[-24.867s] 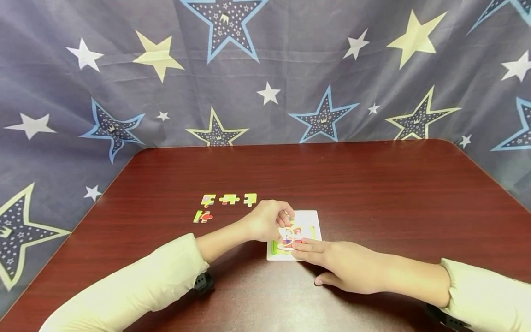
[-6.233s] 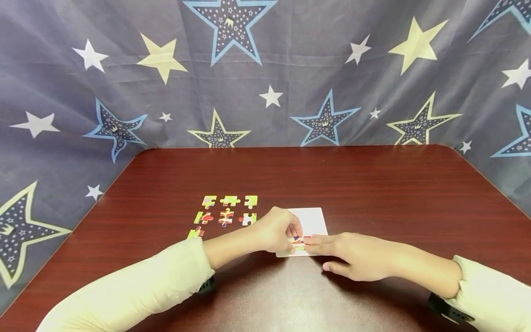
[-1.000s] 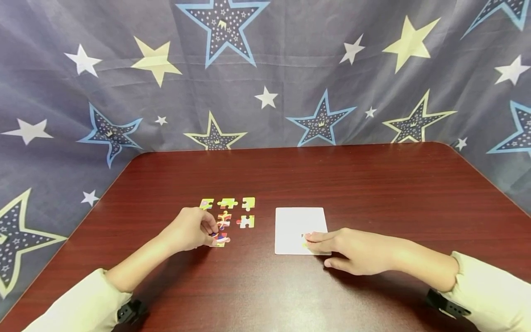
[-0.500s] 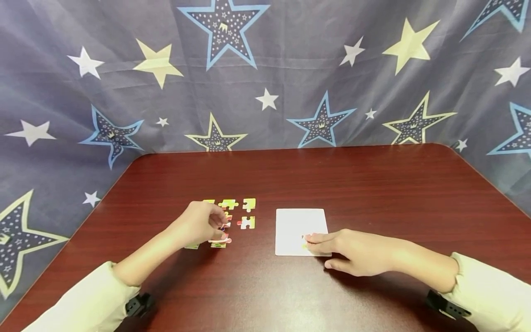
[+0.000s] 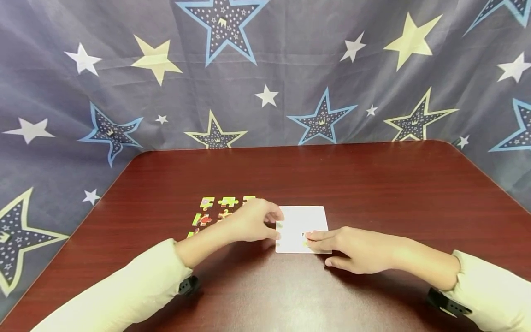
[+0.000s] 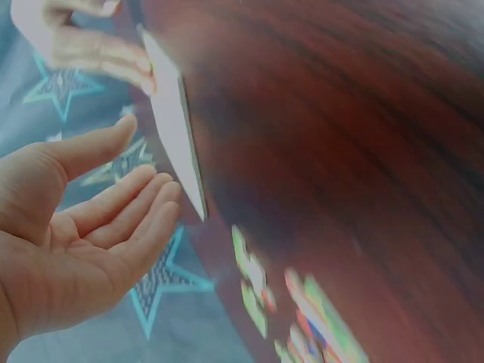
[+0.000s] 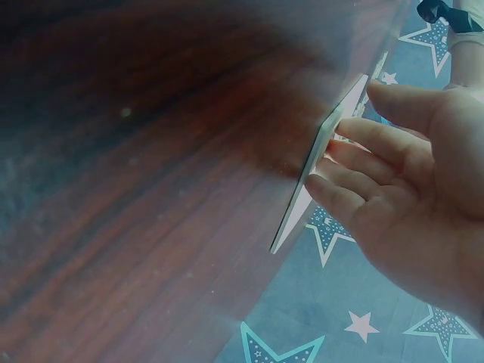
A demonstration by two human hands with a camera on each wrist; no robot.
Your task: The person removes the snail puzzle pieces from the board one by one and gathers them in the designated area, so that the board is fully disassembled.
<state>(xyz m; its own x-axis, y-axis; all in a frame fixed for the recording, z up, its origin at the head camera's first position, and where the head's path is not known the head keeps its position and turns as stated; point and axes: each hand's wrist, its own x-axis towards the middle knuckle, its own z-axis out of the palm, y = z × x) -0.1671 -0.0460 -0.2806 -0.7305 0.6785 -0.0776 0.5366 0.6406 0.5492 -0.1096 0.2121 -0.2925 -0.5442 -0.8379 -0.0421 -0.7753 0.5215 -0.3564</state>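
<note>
My left hand [image 5: 253,223] hovers at the left edge of a white square board [image 5: 294,219]. In the left wrist view the thumb and fingers of that hand [image 6: 83,242] are spread apart, with nothing between them. My right hand [image 5: 358,251] lies over the board's lower right corner. Its straight fingers rest on a small jigsaw piece [image 5: 304,240], mostly covered by them. The right wrist view shows the right hand [image 7: 401,174] with extended fingertips at the board [image 7: 293,208]. Left of the board lie colourful jigsaw pieces [image 5: 228,201], partly hidden by my left forearm.
The pieces stand apart in rows, among them one with a red shape [image 5: 203,220] and one with a pink spot [image 5: 207,202]. Everything lies on a dark red wooden table [image 5: 373,184]. A grey star-patterned cloth [image 5: 269,60] hangs behind it.
Earlier, jigsaw pieces covered much of the board; most now lie in rows at the left. In the last second my left hand has moved right from them to the board; the right hand stays put.
</note>
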